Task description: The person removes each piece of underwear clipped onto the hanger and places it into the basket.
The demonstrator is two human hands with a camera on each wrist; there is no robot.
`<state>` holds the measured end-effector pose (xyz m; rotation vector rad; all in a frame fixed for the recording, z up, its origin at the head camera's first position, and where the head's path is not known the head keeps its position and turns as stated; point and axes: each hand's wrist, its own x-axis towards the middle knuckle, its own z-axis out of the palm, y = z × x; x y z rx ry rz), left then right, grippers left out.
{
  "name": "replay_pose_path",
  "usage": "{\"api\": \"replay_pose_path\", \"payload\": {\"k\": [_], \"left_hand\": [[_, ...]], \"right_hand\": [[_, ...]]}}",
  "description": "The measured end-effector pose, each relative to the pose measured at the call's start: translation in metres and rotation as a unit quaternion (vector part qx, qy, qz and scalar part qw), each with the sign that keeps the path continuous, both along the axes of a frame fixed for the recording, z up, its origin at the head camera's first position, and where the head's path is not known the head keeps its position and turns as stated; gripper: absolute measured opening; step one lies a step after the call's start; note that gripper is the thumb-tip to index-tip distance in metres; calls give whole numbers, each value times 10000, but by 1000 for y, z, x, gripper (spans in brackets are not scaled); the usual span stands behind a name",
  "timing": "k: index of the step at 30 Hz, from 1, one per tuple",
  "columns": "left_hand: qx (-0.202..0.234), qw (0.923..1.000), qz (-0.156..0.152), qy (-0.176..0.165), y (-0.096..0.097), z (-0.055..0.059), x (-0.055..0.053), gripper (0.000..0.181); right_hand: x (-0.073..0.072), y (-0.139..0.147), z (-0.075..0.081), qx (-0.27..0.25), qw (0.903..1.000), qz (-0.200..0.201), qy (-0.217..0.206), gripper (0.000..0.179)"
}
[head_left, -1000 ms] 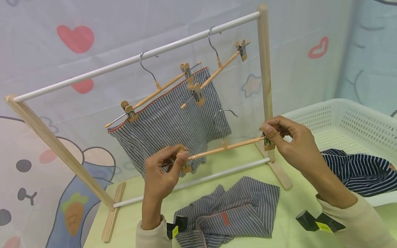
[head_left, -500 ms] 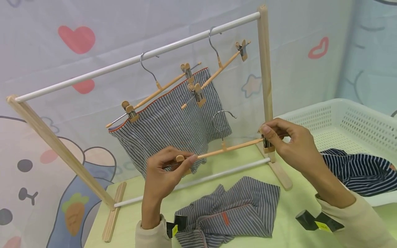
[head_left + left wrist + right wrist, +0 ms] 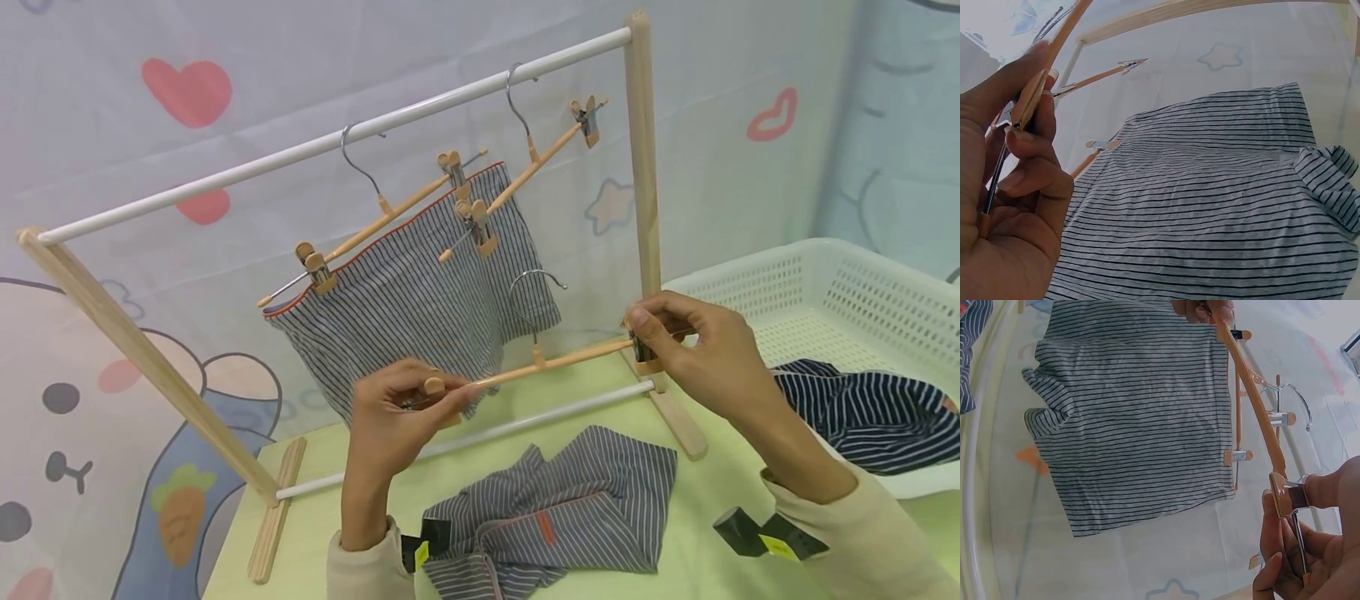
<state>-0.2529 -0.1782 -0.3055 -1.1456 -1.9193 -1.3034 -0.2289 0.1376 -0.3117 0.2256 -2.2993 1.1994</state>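
Note:
Between my two hands a clip hanger (image 3: 555,362) is held up in front of the rack, its metal hook pointing upward. My left hand (image 3: 397,408) pinches the bar's left end beside a clip; the left wrist view shows the fingers curled around that clip (image 3: 1027,103). The right hand (image 3: 697,342) grips the clip at the other end, thumb on it, as the right wrist view shows the clip (image 3: 1282,495) there. Below the hanger, grey striped shorts (image 3: 577,508) lie crumpled on the table. Striped shorts with a red waistband (image 3: 405,292) hang behind from another hanger.
A wooden rack with a white rail (image 3: 277,160) stands across the table (image 3: 697,533). A bare clip hanger (image 3: 534,167) hangs on it at the right. The white plastic basket (image 3: 720,275) at the right contains dark striped clothing (image 3: 877,417).
My left thumb and fingers have slid right, off the clip and onto the hanger's bar. The hanger has shifted slightly left and down; my right hand still grips its clip.

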Motion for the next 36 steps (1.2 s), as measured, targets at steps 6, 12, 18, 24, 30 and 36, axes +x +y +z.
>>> {"api": "replay_pose_path", "payload": {"k": [6, 12, 18, 24, 30, 36], "left_hand": [[183, 9997, -123, 59, -1, 1, 0, 11], [237, 9996, -59, -138, -4, 2, 3, 10], [270, 9994, 61, -212, -4, 3, 4, 6], [279, 9992, 229, -154, -7, 3, 4, 5], [303, 9984, 486, 11, -17, 4, 5, 8], [295, 9964, 793, 74, -26, 5, 5, 7]], "right_hand": [[1, -3, 1, -93, 9997, 202, -83, 26], [2, -6, 1, -183, 9991, 355, -125, 26], [4, -7, 2, -221, 9985, 474, -171, 27], [2, -8, 2, -200, 9978, 622, -126, 32], [-1, -8, -1, -299, 9962, 693, 427, 35], [-1, -7, -1, -352, 9963, 644, 452, 36]]}}
